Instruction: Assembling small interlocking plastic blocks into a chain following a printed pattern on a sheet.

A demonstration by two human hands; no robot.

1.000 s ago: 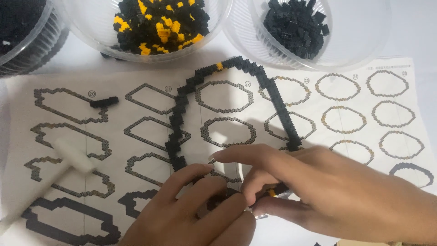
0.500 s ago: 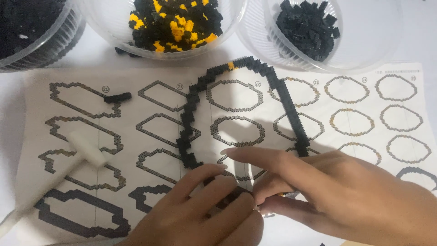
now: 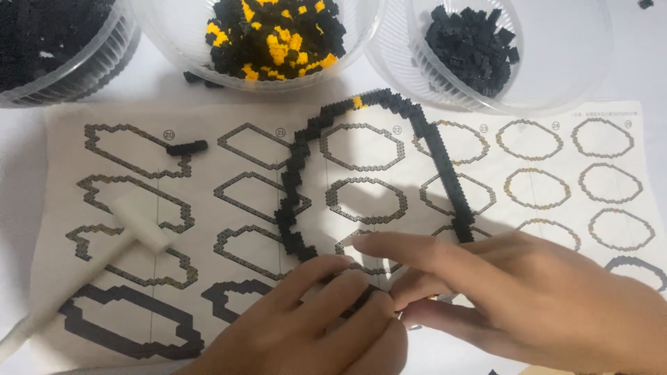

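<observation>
Both hands' fingers pressed together over black brick ring [image 3: 431, 149] bottom; pinch apparently there, contact hidden.

A white toy hammer [image 3: 132, 226] lies at the left on a printed instruction sheet [image 3: 611, 229] covered with numbered ring outlines; its handle runs down toward the lower left corner. A short black brick strip [image 3: 186, 147] sits on the sheet's upper left. Three clear plastic bowls stand along the top on the white worktop [image 3: 643, 62]: the left bowl [image 3: 76, 76] holds black bricks, the middle bowl [image 3: 174, 48] mixed black and yellow-orange bricks, the right bowl [image 3: 556, 69] a smaller heap of black bricks.
</observation>
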